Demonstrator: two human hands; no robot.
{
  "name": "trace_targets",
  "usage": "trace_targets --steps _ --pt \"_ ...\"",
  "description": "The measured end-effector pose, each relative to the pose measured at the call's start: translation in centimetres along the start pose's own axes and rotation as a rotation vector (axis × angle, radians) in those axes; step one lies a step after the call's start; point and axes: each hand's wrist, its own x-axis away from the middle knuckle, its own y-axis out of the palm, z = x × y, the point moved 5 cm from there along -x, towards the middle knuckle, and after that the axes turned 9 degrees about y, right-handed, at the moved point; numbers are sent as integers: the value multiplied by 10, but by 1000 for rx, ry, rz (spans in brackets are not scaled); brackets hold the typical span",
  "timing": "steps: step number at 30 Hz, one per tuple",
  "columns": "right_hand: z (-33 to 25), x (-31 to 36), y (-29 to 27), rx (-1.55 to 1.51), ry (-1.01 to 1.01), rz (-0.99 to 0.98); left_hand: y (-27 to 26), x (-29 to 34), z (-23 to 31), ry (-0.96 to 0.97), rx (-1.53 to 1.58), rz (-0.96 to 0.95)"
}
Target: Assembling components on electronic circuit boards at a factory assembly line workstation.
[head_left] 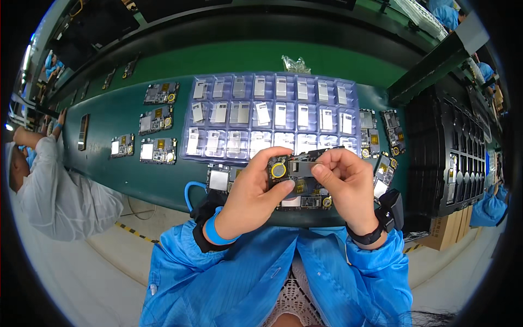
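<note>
My left hand (pixel 251 188) grips a small circuit board (pixel 271 175) by its left end, thumb on the near edge. A round gold-rimmed part (pixel 279 169) shows on that end. With thumb and fingers pinched, my right hand (pixel 351 185) holds a thin silver metal plate (pixel 303 168) against the board's middle; whether it is seated or just resting there I cannot tell. Below the hands, another circuit board (pixel 308 203) lies on the green bench, partly covered. Just beyond them stands a clear plastic tray (pixel 188 143) with silver plates in its compartments.
More circuit boards (pixel 158 151) lie left of the tray, and others (pixel 384 173) lie to its right. A small clear bag (pixel 296 64) sits behind it. Stacked black trays (pixel 436 158) stand at far right, beside a post. Another person in white (pixel 60 191) sits at left.
</note>
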Motion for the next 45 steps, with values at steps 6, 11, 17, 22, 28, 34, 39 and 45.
trace_targets --steps 6,11,17,22,28,34,39,45 --pt "1 -1 -1 20 1 10 1 0 1 -10 -11 -7" --pt "-1 -1 -1 34 1 6 0 -1 0 -16 4 -2" --pt "2 -2 -1 2 13 -11 1 -2 -2 -12 -17 -8" --pt "3 -3 -1 14 28 -3 1 -3 -1 -14 -47 -12" --pt "0 -1 -4 108 -14 111 3 -4 -3 -5 -68 -15" --pt "-12 5 -4 249 -60 219 -1 -4 -9 85 -147 61" --pt "-20 8 -4 356 -179 255 1 -3 -6 104 -166 94" --pt "-25 14 -6 403 -340 324 2 -2 -6 82 -152 65"
